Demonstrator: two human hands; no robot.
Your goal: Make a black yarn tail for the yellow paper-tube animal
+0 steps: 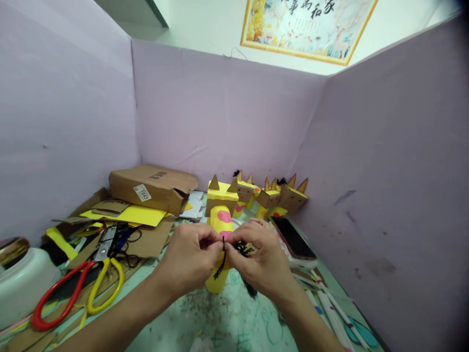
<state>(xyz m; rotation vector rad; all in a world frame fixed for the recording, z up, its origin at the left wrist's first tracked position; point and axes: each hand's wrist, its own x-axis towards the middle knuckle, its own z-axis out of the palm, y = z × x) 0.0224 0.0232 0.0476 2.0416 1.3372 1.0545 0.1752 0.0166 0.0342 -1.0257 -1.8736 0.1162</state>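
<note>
My left hand (192,252) and my right hand (258,249) meet at the middle, thumbs and forefingers pinched on a strand of black yarn (220,269). One end of it hangs down between them. Behind the fingers stands a yellow paper giraffe-like figure (219,283) with pink spots and a box head (223,194) bearing two brown cardboard ears. A tuft of black yarn (251,288) shows below my right palm. Whether the yarn is fastened to the figure I cannot tell, since my fingers cover that place.
Scissors (106,244) with red and yellow handles lie at left, among cardboard scraps, by a white jar (27,286). Behind is a cardboard box (152,188). Several similar figures (291,198) stand at the back right, near a phone (293,237). Lilac panels (227,112) enclose the table.
</note>
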